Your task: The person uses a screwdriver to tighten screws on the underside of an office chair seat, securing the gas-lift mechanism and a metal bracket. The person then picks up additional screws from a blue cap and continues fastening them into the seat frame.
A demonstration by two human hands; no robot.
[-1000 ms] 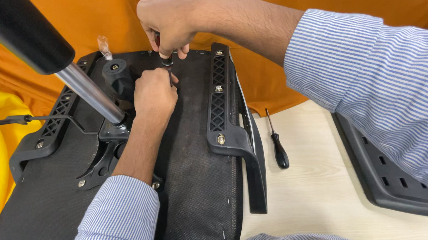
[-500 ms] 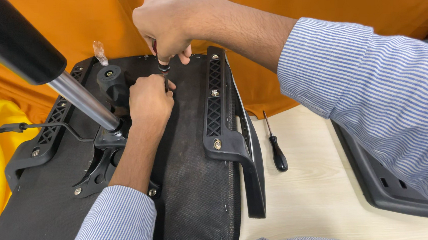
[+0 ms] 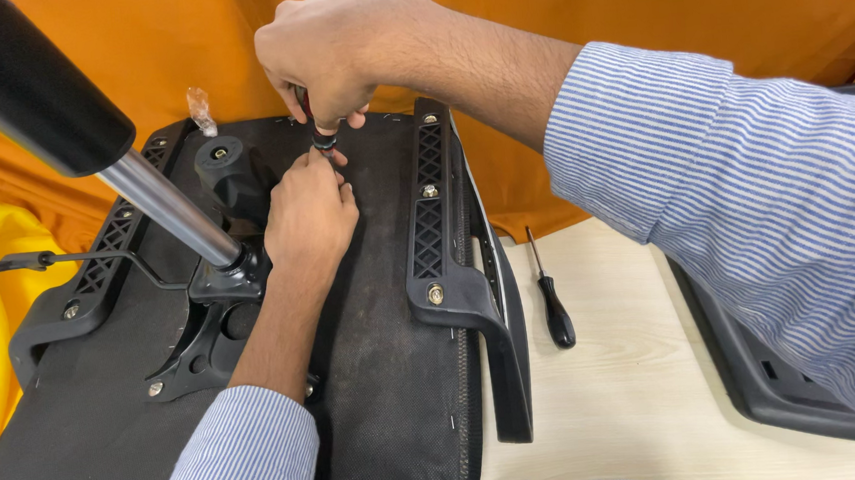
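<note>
Bright, even light with soft shadows; sharp overall, only the near pole (image 3: 20,83) at left is blurred

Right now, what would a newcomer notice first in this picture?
Two hands meet at the far edge of an upturned black chair seat: the right hand grips a screwdriver from above, and the left hand steadies its tip. A metal post rises at left; a spare screwdriver lies on the pale table.

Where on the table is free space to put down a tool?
The light tabletop is bare between the black-handled screwdriver and the dark plastic panel, and below the screwdriver. It is crowded at the chair seat, where the left hand and right hand work.
</note>
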